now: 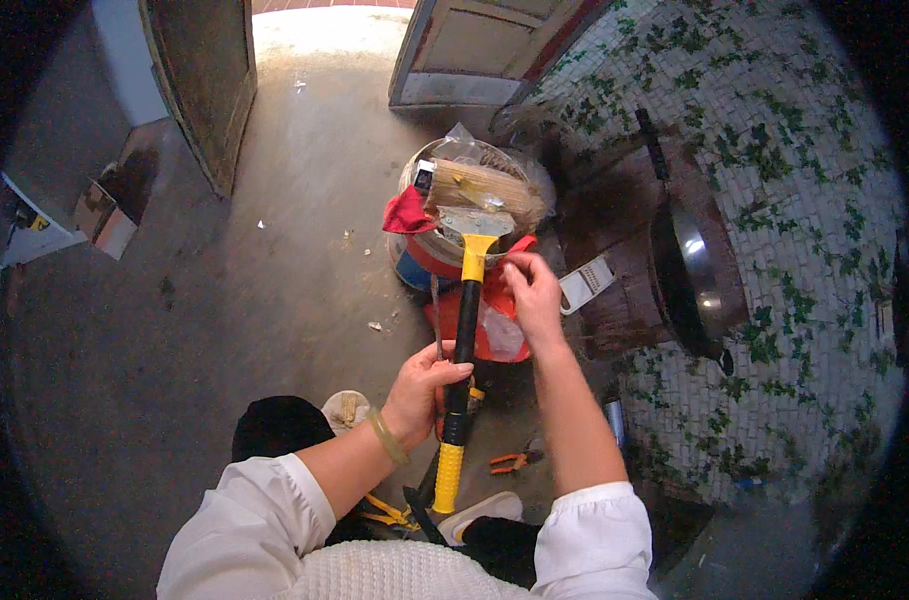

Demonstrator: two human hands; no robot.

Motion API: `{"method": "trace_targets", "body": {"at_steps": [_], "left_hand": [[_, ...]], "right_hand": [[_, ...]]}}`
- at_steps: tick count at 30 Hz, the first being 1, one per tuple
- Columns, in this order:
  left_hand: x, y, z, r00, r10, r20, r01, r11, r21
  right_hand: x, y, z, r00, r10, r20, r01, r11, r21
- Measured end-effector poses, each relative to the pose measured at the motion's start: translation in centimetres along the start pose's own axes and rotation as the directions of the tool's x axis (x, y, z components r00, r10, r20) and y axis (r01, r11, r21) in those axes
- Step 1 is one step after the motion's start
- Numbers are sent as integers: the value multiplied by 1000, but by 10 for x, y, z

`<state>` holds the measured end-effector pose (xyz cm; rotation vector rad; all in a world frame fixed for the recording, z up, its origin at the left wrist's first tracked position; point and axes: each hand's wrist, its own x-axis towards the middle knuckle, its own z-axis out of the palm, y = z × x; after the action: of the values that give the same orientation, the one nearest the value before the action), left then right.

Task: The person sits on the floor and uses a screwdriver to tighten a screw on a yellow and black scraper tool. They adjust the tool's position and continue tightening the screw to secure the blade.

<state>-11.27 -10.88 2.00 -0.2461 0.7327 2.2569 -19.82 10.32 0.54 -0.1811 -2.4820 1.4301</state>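
My left hand (423, 394) grips the black shaft of a long-handled scraper (466, 322) with a yellow end grip and a yellow neck; a thin metal rod (436, 307) also runs up from that hand. The scraper's wide metal head lies over a round bucket (413, 259) that holds a straw brush or broom head (484, 187) and clear plastic. My right hand (531, 289) is at the red plastic (496, 300) beside the scraper's neck, its thumb and forefinger close together; whether they pinch anything cannot be told.
A white grater (588, 283) and a dark wok (683, 277) are to the right, before an ivy-patterned wall. Orange-handled pliers (508, 463) and a yellow-handled tool (385, 511) lie near my feet. Wooden doors (203, 82) stand ahead; a cardboard box (106, 217) is at left.
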Motion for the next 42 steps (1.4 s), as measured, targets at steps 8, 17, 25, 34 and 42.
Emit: {"method": "trace_targets", "body": {"at_steps": [8,17,25,34,42], "left_hand": [[-11,-19,8,997,-6,71,3,999,45],[-31,-52,19,977,25,211,-95,939,330],[-27,-63,14,973,87,214,-171,893,416],[-44,-61,42,941,-129,311,18,942,336],[-35,-80,45,967,-99,234,-15,897,441]], "right_hand": [[-121,-44,-3,918,278,284,-359,886,293],[-175,-68,-37,922,284,262,-365,865,345],[-216,-81,-67,855,461,239,-511,666,543],[-253,-69,-72,843,491,218,-517,630,580],[-275,-39,-60,889,380,255,-457,696,554]]}}
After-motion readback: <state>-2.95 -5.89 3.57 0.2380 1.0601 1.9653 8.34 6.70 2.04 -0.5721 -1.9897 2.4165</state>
